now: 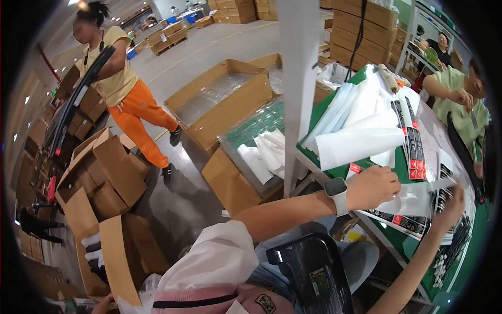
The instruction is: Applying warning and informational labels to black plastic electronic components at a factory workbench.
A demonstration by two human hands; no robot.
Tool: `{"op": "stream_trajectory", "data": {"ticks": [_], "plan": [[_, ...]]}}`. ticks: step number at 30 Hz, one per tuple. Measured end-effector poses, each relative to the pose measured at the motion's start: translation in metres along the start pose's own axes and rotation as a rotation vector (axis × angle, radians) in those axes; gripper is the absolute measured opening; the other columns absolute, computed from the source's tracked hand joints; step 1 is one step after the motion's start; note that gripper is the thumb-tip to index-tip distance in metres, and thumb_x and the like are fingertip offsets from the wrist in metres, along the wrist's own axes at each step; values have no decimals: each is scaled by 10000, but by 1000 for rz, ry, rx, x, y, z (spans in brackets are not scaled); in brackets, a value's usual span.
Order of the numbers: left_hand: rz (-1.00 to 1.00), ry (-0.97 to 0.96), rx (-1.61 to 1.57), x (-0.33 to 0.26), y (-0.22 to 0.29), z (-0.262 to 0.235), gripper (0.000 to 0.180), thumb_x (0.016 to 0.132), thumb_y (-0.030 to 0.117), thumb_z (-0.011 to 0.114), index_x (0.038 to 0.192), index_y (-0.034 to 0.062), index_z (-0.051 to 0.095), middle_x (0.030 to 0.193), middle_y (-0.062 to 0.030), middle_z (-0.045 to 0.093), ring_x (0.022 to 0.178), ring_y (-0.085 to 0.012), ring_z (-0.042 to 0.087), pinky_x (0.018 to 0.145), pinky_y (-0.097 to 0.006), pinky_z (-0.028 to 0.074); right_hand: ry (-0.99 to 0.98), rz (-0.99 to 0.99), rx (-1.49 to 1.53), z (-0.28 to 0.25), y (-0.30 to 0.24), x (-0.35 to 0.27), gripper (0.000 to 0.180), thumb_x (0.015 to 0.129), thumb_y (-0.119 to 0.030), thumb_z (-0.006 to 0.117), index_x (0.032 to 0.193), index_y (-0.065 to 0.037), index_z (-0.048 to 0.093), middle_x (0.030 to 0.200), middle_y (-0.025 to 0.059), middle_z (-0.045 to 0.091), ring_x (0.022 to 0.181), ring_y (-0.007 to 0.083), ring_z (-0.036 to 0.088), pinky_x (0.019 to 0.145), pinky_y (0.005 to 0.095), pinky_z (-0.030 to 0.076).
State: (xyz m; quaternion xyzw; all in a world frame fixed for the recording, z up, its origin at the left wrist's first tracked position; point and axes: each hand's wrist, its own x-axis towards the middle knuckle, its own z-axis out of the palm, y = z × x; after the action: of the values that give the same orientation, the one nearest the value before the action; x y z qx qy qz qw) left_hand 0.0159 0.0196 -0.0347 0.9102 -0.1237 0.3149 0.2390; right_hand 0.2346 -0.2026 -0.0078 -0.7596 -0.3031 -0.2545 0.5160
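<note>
My left hand [372, 187], with a pale-strapped watch on the wrist, reaches over the table's near edge. Its fingers curl at the left end of a translucent plastic film [413, 200]. On the other side, my right hand [452, 205] pinches the film's far end, where a narrow strip [436, 184] stretches to the fingertips. Black printed label sheets [402, 222] with red patches lie under and beside the film. A black plastic housing [308, 261] rests on my lap, a small green circuit board [318, 282] inside it.
Rolled white sheets [361, 146] cover the table's far left. Bundled black cables [451, 248] lie near its right edge. A grey post [298, 94] rises beside the table. Open cartons [104, 172] stand leftward. One person [117, 68] carries a long black part; another [460, 99] sits across the table.
</note>
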Motion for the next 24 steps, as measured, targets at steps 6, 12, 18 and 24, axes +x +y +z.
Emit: {"op": "stream_trajectory", "data": {"ticks": [6, 12, 18, 24], "plan": [[66, 133, 236, 13, 23, -22, 221, 810, 270, 744, 753, 61, 702, 992, -56, 656, 969, -244, 599, 867, -349, 460, 506, -104, -254, -49, -90, -18, 304, 1014, -208, 502, 1194, -9, 646, 1138, 141, 660, 1070, 273, 634, 950, 381, 495], [-491, -198, -1370, 13, 76, -41, 330, 892, 299, 686, 780, -12, 689, 648, -99, 643, 659, -188, 633, 608, -307, 485, -119, -901, -396, -39, -147, -123, 135, 931, -141, 664, 1004, -27, 660, 1053, 136, 644, 1041, 364, 616, 961, 567, 433], [-347, 52, -830, -10, 81, -26, 216, 828, 166, 650, 736, -28, 629, 644, -129, 618, 559, -212, 577, 551, -334, 444, -339, -800, -364, -30, -168, -152, 348, 766, -210, 823, 1012, -29, 656, 1094, 121, 589, 1062, 346, 575, 931, 562, 421], [-58, 123, -634, -34, 86, -17, 171, 799, 137, 659, 693, 23, 590, 642, -119, 533, 644, -330, 540, 567, -429, 405, -376, -37, -180, -60, -157, -140, 363, 864, -147, 629, 1171, 23, 535, 1152, 122, 548, 1088, 256, 516, 949, 357, 382]]}}
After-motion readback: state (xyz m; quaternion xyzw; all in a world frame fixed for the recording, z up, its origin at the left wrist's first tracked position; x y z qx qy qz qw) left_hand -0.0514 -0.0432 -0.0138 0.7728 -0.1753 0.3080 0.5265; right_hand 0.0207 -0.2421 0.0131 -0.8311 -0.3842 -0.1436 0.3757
